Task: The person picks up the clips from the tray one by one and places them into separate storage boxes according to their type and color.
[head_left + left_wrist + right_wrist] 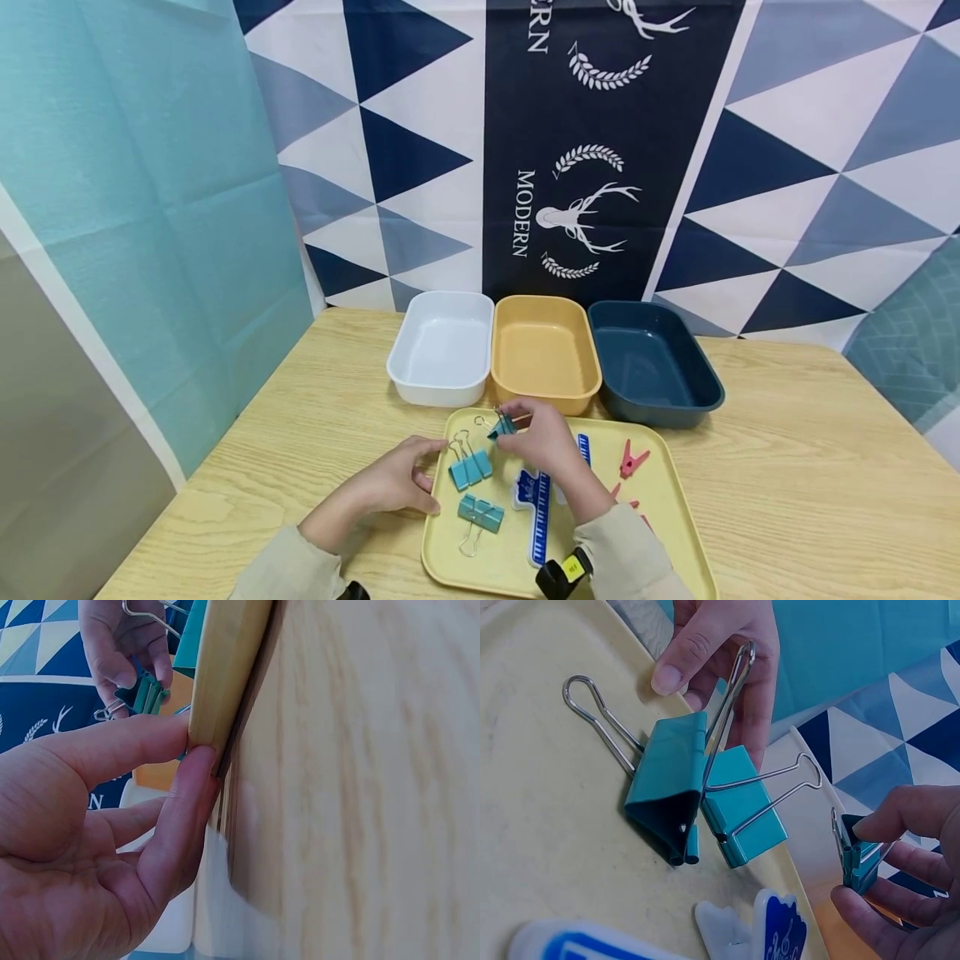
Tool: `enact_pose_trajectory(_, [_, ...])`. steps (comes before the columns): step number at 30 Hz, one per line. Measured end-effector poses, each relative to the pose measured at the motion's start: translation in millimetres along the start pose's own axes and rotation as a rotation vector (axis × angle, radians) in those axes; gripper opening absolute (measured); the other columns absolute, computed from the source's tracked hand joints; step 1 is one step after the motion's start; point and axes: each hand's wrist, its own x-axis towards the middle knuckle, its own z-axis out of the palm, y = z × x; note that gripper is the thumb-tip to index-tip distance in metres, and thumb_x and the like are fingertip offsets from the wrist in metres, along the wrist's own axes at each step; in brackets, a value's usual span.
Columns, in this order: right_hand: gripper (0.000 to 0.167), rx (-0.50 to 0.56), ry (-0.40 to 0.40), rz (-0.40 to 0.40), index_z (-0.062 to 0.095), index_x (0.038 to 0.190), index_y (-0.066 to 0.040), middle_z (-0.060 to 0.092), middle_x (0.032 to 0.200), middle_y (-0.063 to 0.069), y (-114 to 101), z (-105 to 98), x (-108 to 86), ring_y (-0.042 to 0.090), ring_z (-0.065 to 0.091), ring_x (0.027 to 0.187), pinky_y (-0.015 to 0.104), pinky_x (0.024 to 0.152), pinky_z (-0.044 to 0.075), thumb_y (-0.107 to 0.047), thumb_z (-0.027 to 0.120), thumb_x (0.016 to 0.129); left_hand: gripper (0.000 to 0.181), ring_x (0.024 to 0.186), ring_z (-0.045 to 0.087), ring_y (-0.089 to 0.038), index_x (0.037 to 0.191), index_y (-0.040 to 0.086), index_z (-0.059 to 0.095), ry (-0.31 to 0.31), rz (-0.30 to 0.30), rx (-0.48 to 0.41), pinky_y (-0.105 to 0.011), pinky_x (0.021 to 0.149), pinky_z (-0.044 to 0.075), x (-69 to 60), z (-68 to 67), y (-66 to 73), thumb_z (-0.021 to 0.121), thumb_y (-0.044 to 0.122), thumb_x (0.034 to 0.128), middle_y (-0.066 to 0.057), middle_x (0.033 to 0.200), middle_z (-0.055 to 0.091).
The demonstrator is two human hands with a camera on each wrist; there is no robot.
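A yellow tray (663, 500) lies on the table, and my left hand (393, 479) pinches its left rim; the left wrist view shows thumb and finger on the rim (225, 675). Over the tray's far left part, my right hand (542, 442) holds a small teal binder clip (861, 859) between thumb and fingers. Two larger teal binder clips, one farther (470, 472) and one nearer (481, 513), rest on the tray between the hands. Beside them is a long blue-and-white clip with a piano-key pattern (540, 517). A second similar strip (583, 447) is partly hidden by my right arm.
Pink clothespins (632, 461) lie on the tray's right side, some partly covered by the sleeve. Behind the tray stand a white bin (442, 393), an orange-yellow bin (547, 400) and a dark blue bin (667, 414) in a row. Patterned cloth hangs behind the table.
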Motion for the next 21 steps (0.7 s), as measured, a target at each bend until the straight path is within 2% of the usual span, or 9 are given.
enact_pose_trajectory(21, [0.034,0.028,0.018,-0.022,0.066,0.107,-0.007,0.062,0.101,0.006,-13,2,5.1,0.025,0.056,0.096,0.037,0.079,0.053,-0.007,0.076,0.074,0.085,0.081,0.056,-0.018,0.137,-0.002,0.040,-0.011,-0.001,0.009,-0.027,0.066,0.053,0.4,-1.4,-0.4,0.079,-0.010,0.0617,-0.015,0.125,0.042])
